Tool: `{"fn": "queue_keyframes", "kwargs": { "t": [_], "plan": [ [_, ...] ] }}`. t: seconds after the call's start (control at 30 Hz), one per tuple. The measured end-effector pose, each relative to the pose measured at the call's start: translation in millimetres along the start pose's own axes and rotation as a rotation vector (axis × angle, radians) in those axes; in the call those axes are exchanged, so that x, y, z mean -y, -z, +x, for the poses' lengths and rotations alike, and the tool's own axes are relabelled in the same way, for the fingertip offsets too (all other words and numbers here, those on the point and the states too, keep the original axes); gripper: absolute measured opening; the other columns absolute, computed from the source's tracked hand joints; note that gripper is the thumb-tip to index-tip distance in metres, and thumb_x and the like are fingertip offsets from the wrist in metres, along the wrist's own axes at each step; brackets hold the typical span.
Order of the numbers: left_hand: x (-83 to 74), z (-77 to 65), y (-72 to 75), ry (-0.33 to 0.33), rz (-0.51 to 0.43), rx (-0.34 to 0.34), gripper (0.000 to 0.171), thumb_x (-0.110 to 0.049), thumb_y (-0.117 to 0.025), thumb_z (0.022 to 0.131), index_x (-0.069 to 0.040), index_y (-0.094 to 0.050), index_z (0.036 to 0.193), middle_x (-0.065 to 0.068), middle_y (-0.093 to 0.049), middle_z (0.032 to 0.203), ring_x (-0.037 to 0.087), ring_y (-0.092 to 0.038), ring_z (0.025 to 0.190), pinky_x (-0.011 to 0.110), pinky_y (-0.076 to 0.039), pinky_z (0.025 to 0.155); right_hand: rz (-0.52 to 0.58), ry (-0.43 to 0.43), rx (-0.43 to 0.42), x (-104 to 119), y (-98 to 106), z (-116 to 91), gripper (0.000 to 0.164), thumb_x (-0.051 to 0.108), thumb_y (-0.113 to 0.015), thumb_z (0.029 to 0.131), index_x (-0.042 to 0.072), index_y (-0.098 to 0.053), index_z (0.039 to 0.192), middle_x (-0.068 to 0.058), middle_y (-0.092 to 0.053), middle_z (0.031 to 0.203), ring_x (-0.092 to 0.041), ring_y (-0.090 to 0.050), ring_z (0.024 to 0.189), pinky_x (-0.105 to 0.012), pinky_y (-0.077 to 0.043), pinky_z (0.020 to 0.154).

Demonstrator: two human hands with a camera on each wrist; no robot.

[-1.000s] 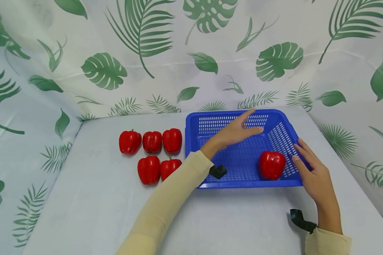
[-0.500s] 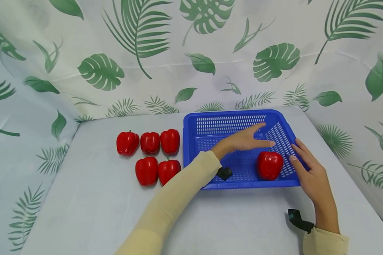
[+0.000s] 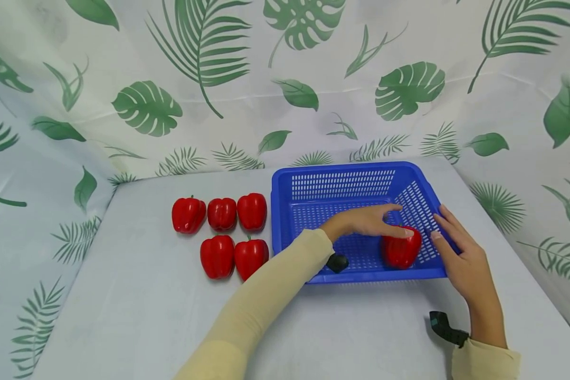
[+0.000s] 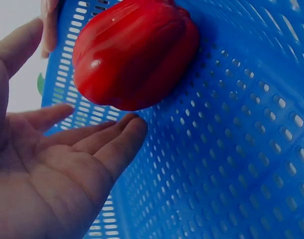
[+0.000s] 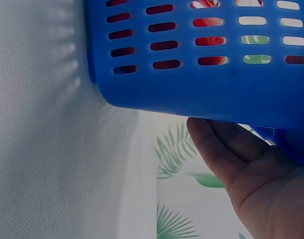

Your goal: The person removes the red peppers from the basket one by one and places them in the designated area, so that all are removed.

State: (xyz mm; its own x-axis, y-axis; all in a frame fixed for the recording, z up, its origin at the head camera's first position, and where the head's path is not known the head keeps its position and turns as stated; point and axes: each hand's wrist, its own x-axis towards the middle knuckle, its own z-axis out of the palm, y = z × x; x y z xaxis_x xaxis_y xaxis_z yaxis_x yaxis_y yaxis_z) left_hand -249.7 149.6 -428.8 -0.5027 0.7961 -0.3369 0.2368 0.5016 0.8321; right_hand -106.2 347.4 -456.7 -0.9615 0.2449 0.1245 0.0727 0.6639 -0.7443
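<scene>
A red bell pepper [image 3: 401, 252] sits in the right part of a blue perforated plastic basket [image 3: 351, 274]. My left hand [image 3: 368, 220] reaches over the basket beside this pepper, thumb and fingers spread apart. In the head view its thumb overlaps the pepper's top. The left wrist view shows the left palm [image 4: 47, 179] with fingers extended below the pepper [image 4: 137, 55], not wrapped round it. My right hand [image 3: 467, 264] holds the basket's right rim, thumb over the edge. From the right wrist, its fingers [image 5: 217, 149] show against the outside of the basket [image 5: 192, 89].
Several more red bell peppers lie left of the basket: three in a back row [image 3: 222, 214] and two in front [image 3: 218, 257]. The white table [image 3: 123, 295] runs to a leaf-print cloth [image 3: 247, 121] behind. Black wrist-worn devices [image 3: 448, 330] stick out near each sleeve.
My left hand has moved right and down inside the basket to the red bell pepper there. The right hand stays at the rim. The view has shifted slightly.
</scene>
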Motion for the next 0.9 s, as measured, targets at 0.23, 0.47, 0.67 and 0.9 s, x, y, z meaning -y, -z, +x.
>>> {"fn": "queue_keyframes", "kwargs": {
  "t": [0.23, 0.47, 0.67, 0.9],
  "plan": [
    [4.7, 3.8, 1.0, -0.009, 0.05, 0.066, 0.073, -0.042, -0.07, 0.1, -0.018, -0.044, 0.164, -0.001, -0.047, 0.164, 0.015, -0.043, 0.149, 0.034, -0.049, 0.111, -0.004, -0.001, -0.005, 0.1, -0.2, -0.5, 0.059, 0.033, -0.048, 0.114, 0.013, -0.035, 0.168, -0.006, -0.022, 0.177, -0.05, -0.019, 0.158, -0.084, -0.031, 0.103],
    [7.2, 4.8, 1.2, -0.027, -0.017, 0.092, 0.067, -0.032, -0.074, 0.1, -0.012, -0.047, 0.159, 0.003, -0.054, 0.155, 0.015, -0.051, 0.14, 0.03, -0.052, 0.106, 0.0, -0.002, -0.007, -2.3, -0.7, -0.5, 0.059, 0.033, -0.049, 0.114, 0.014, -0.035, 0.168, -0.005, -0.021, 0.177, -0.05, -0.02, 0.158, -0.085, -0.032, 0.102],
    [6.7, 5.0, -0.9, -0.018, -0.017, 0.055, 0.061, -0.029, -0.079, 0.098, -0.014, -0.05, 0.15, 0.004, -0.059, 0.144, 0.014, -0.055, 0.13, 0.027, -0.054, 0.099, 0.004, 0.012, -0.018, -2.3, -0.5, -1.4, 0.059, 0.032, -0.049, 0.114, 0.013, -0.036, 0.167, -0.004, -0.022, 0.177, -0.048, -0.02, 0.159, -0.084, -0.031, 0.104],
    [5.2, 4.2, -4.9, 0.009, -0.008, -0.006, 0.052, -0.028, -0.08, 0.097, -0.019, -0.05, 0.138, 0.001, -0.059, 0.13, 0.013, -0.057, 0.119, 0.027, -0.055, 0.095, -0.003, 0.006, -0.015, -1.7, -1.4, -1.5, 0.058, 0.032, -0.049, 0.114, 0.013, -0.036, 0.168, -0.005, -0.023, 0.176, -0.05, -0.02, 0.158, -0.085, -0.032, 0.102]
  ]
}}
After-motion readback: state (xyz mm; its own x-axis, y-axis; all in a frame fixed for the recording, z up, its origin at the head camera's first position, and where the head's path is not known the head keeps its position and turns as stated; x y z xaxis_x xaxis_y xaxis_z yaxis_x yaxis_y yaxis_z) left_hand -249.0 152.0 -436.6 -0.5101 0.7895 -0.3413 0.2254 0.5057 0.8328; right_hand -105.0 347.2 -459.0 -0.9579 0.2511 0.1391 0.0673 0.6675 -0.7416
